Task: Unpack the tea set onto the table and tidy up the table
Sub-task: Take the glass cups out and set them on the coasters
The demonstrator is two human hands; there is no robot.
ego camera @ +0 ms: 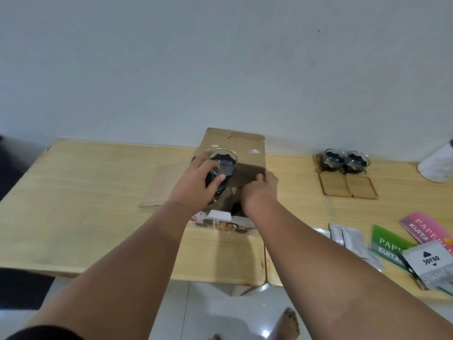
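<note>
An open cardboard box (pixel 247 153) stands at the middle of the wooden table (pixel 98 192). My left hand (pixel 196 182) grips a glass teacup (pixel 225 164) with a dark inside, held just above the box's opening. My right hand (pixel 257 192) holds the box's right edge. Two more glass teacups (pixel 334 159) (pixel 356 161) sit on wooden coasters at the back right. Just in front of them lie two bare wooden coasters (pixel 334 184) (pixel 362 187). The inside of the box is mostly hidden by my hands.
A box flap (pixel 159 190) lies flat to the left. Silver sachets (pixel 350 239), green (pixel 389 244) and pink (pixel 421 225) paper packs and a white Joyko pack (pixel 431 262) lie at the front right. A white bag (pixel 438 163) sits far right. My foot (pixel 289 322) is on the tiled floor.
</note>
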